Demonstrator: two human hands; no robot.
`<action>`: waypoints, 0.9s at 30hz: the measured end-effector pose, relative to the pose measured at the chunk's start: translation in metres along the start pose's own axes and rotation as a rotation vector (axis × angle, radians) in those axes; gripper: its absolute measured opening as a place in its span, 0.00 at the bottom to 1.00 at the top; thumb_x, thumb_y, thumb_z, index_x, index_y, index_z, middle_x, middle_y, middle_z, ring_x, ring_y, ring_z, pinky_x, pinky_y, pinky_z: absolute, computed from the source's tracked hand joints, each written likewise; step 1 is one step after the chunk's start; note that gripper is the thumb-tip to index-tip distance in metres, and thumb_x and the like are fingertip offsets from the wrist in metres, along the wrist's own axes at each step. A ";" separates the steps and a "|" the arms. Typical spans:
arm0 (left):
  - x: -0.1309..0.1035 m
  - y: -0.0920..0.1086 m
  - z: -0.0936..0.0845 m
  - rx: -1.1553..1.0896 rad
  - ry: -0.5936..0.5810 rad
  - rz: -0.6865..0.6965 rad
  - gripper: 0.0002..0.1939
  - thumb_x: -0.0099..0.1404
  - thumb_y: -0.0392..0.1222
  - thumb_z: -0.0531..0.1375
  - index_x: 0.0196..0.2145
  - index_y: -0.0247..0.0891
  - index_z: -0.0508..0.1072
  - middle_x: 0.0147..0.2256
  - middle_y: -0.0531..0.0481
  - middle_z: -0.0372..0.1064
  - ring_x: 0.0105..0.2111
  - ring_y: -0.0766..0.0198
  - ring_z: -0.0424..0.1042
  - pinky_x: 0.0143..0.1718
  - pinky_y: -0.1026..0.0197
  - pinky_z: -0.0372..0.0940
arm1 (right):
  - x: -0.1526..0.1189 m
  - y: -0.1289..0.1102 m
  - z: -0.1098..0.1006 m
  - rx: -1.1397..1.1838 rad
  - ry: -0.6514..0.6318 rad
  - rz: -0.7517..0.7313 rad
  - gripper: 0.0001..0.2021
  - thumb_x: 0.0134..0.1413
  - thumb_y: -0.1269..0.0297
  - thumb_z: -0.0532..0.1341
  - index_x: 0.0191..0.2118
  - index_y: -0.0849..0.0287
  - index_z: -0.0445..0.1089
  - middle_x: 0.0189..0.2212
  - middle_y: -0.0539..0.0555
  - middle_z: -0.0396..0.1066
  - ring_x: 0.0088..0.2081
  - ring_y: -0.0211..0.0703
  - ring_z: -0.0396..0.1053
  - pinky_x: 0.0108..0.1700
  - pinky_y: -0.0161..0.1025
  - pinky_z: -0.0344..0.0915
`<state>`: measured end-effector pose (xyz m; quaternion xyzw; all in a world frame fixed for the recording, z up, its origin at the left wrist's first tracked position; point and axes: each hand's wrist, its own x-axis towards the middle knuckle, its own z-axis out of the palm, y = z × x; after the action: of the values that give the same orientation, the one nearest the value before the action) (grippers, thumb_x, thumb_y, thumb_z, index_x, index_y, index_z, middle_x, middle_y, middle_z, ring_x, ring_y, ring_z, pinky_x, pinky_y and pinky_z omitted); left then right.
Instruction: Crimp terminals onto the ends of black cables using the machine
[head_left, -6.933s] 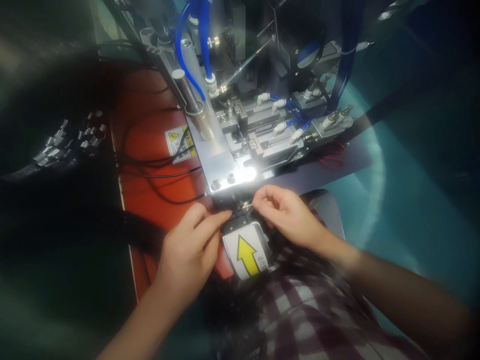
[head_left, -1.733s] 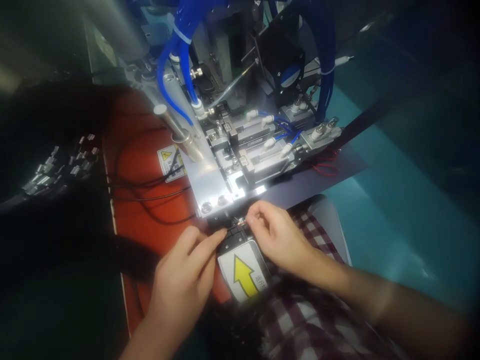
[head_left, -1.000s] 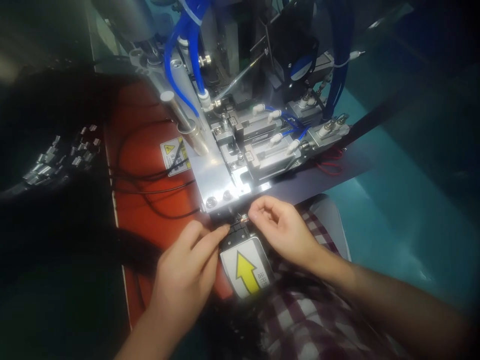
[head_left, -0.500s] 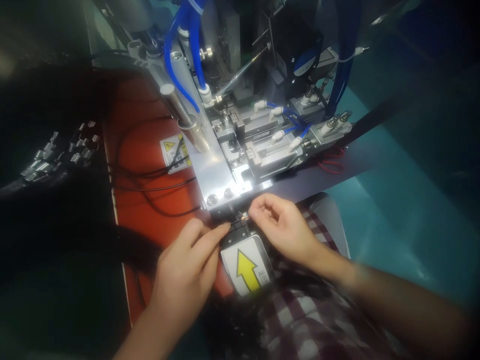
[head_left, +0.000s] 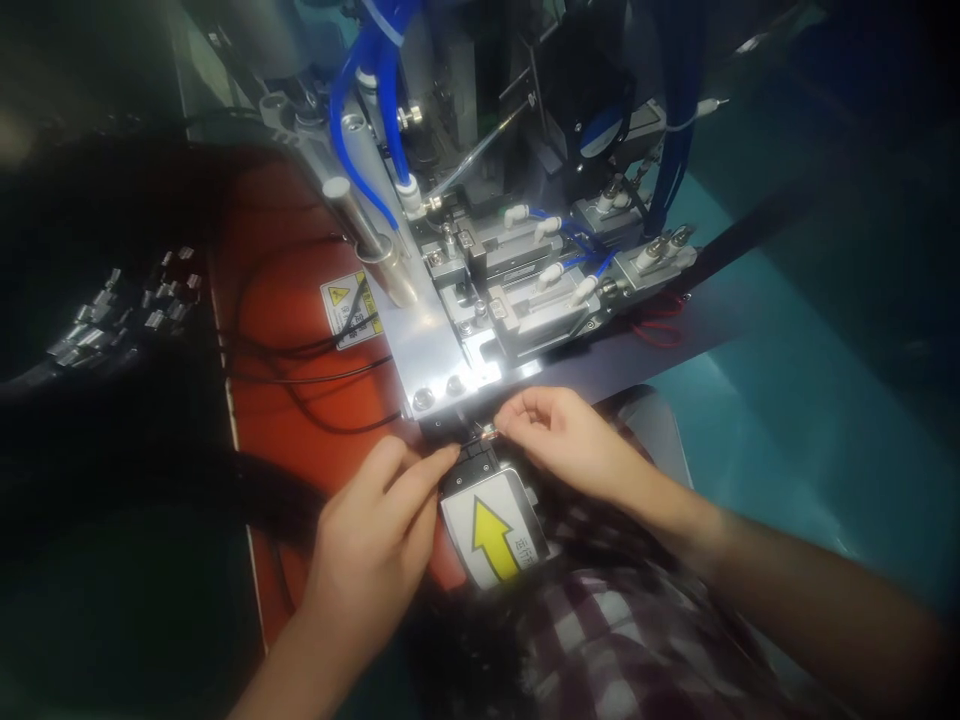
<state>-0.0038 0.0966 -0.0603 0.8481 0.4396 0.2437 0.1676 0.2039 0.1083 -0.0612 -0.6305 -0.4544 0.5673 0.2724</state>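
Observation:
My left hand [head_left: 386, 525] is closed in a pinch at the front of the machine, its fingertips at a thin dark rod or wire too small to name. Facing it, my right hand [head_left: 559, 435] pinches a small shiny metal part [head_left: 490, 432], whose kind I cannot make out. Both sets of fingertips meet over a black fixture [head_left: 472, 465] just below the front of the bright metal plate [head_left: 420, 350]. Below the fixture is a white label with a yellow arrow [head_left: 487, 530].
Pneumatic cylinders [head_left: 544, 310] with white fittings and blue hoses [head_left: 390, 100] stand behind my hands. A metal post [head_left: 367, 225] rises at the left. Black cables [head_left: 300, 378] cross the orange surface [head_left: 285, 290]. Several small shiny metal pieces [head_left: 90, 325] lie at the far left.
My right hand has shifted very slightly left, still pinching at the same spot. The left hand stays almost where it was.

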 end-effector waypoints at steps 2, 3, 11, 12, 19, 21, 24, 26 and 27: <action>0.001 0.000 0.000 -0.001 0.005 0.002 0.15 0.66 0.28 0.56 0.47 0.38 0.73 0.32 0.53 0.61 0.31 0.72 0.66 0.31 0.70 0.63 | -0.002 0.000 -0.002 -0.037 0.048 -0.071 0.07 0.57 0.65 0.58 0.30 0.61 0.70 0.27 0.52 0.72 0.28 0.39 0.68 0.31 0.35 0.64; 0.001 0.000 0.000 -0.001 0.002 0.001 0.15 0.66 0.28 0.55 0.47 0.38 0.73 0.32 0.53 0.62 0.31 0.71 0.66 0.31 0.70 0.64 | -0.004 0.000 -0.002 -0.077 0.097 -0.145 0.07 0.58 0.65 0.58 0.31 0.60 0.70 0.27 0.52 0.72 0.29 0.39 0.68 0.32 0.35 0.64; 0.000 0.000 0.000 -0.002 -0.005 -0.014 0.14 0.67 0.30 0.55 0.47 0.39 0.73 0.32 0.53 0.62 0.30 0.70 0.66 0.30 0.69 0.64 | -0.008 -0.007 0.011 -0.381 0.230 -0.493 0.05 0.57 0.66 0.61 0.32 0.58 0.72 0.27 0.51 0.71 0.28 0.38 0.66 0.33 0.36 0.62; 0.000 0.000 0.000 0.000 -0.002 -0.011 0.14 0.67 0.30 0.54 0.46 0.39 0.73 0.31 0.53 0.62 0.30 0.70 0.66 0.30 0.69 0.64 | -0.008 -0.007 0.012 -0.383 0.231 -0.490 0.05 0.57 0.68 0.60 0.30 0.58 0.72 0.26 0.50 0.71 0.28 0.38 0.66 0.32 0.36 0.61; -0.001 0.000 0.000 -0.010 -0.012 -0.026 0.14 0.66 0.29 0.55 0.47 0.37 0.74 0.32 0.52 0.62 0.30 0.70 0.66 0.30 0.69 0.63 | -0.007 0.003 0.007 -0.151 0.186 -0.314 0.05 0.57 0.66 0.59 0.31 0.59 0.71 0.25 0.50 0.70 0.27 0.38 0.65 0.31 0.35 0.61; -0.001 0.000 0.000 -0.008 -0.011 -0.026 0.14 0.66 0.29 0.55 0.47 0.37 0.74 0.32 0.53 0.62 0.30 0.71 0.65 0.30 0.69 0.63 | -0.006 0.006 0.006 -0.104 0.156 -0.277 0.06 0.58 0.66 0.58 0.32 0.59 0.71 0.27 0.51 0.71 0.28 0.38 0.66 0.31 0.35 0.62; -0.002 -0.001 0.000 -0.012 -0.015 -0.032 0.15 0.66 0.29 0.55 0.48 0.39 0.73 0.32 0.53 0.62 0.31 0.70 0.66 0.31 0.69 0.63 | -0.006 0.006 0.006 -0.100 0.136 -0.259 0.07 0.58 0.66 0.57 0.31 0.59 0.70 0.28 0.51 0.72 0.29 0.39 0.67 0.32 0.36 0.62; -0.003 -0.001 0.000 -0.014 -0.014 -0.036 0.15 0.66 0.29 0.55 0.48 0.40 0.73 0.32 0.53 0.62 0.31 0.70 0.66 0.32 0.69 0.64 | -0.007 0.005 0.006 -0.124 0.133 -0.247 0.07 0.58 0.66 0.57 0.31 0.59 0.70 0.27 0.50 0.71 0.28 0.38 0.67 0.31 0.35 0.61; -0.003 -0.001 0.000 -0.013 -0.013 -0.036 0.15 0.66 0.29 0.55 0.48 0.41 0.73 0.32 0.53 0.62 0.32 0.70 0.66 0.32 0.69 0.64 | -0.007 0.004 0.006 -0.140 0.131 -0.237 0.08 0.59 0.66 0.57 0.31 0.59 0.70 0.26 0.50 0.71 0.28 0.38 0.66 0.30 0.35 0.61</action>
<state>-0.0058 0.0950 -0.0620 0.8405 0.4521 0.2378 0.1806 0.1995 0.0991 -0.0629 -0.6254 -0.5455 0.4556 0.3219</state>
